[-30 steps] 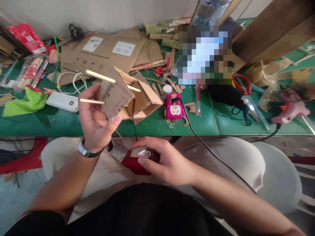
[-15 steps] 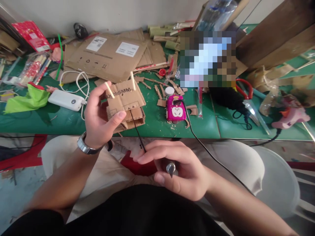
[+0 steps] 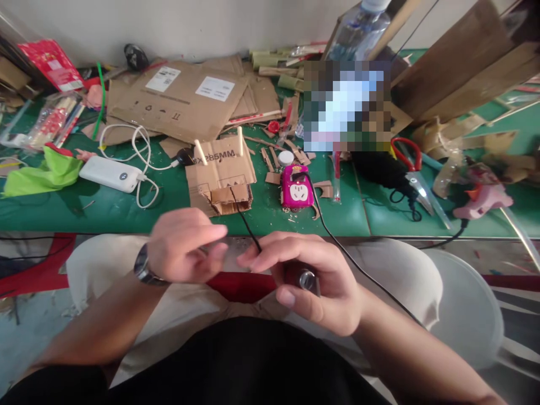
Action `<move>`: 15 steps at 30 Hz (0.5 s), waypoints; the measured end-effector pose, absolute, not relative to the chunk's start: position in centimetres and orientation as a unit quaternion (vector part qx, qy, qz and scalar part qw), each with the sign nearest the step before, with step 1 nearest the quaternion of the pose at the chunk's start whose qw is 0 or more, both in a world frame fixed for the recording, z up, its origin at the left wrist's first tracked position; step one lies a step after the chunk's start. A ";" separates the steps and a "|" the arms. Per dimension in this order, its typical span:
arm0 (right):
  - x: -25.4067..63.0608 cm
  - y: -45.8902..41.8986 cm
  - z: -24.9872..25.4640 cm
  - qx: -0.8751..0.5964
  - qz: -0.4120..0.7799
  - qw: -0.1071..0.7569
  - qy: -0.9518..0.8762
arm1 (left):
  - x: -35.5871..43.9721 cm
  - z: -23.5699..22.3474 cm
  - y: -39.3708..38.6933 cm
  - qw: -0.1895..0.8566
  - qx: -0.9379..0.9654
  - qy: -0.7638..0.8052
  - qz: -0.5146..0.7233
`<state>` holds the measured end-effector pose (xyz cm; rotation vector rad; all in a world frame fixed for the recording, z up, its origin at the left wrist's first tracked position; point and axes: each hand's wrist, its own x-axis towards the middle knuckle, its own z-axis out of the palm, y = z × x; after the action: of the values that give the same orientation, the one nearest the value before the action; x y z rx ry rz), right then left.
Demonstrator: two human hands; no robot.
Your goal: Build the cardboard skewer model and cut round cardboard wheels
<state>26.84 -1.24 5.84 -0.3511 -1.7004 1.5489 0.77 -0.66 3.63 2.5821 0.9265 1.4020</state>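
Over the table's front edge, my left hand (image 3: 188, 246) is away from the cardboard, with thumb and forefinger apart and nothing visible between them; it is slightly blurred. My right hand (image 3: 314, 281) wraps around a dark round tool (image 3: 307, 279) with a shiny metal end; its exact kind is hidden in the palm. A thin black cord (image 3: 247, 224) runs from the cardboard model to my right fingertips. The cardboard model (image 3: 223, 171) rests on the green table, with two pale wooden sticks (image 3: 240, 140) standing up from it and an open box part at the front.
Beside the model sits a magenta socket adapter (image 3: 297, 188) with a black cable. A white power bank (image 3: 110, 173) lies left. Flattened cardboard (image 3: 177, 107) and scraps cover the back. Red-handled scissors (image 3: 415, 169) and a pink glue gun (image 3: 483, 199) lie right.
My left hand has let go of the cardboard model and moved down toward me. The model now rests on the table. My right hand keeps the tool, its metal end turned differently.
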 end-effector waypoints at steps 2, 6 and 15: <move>26.6 -1.2 5.7 -0.120 0.616 0.397 -0.670 | 1.8 3.7 -1.5 0.114 0.860 0.306 0.392; 26.3 -1.1 5.6 -0.107 0.622 0.391 -0.670 | 2.6 3.3 -1.8 0.138 0.868 0.278 0.388; 28.1 -0.3 6.3 -0.164 0.612 0.413 -0.654 | 1.1 2.5 -2.0 0.150 0.655 0.496 0.550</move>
<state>28.08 -0.29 6.29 -0.4126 -1.6459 1.5392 1.08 -1.96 2.45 1.8819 1.4241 1.5796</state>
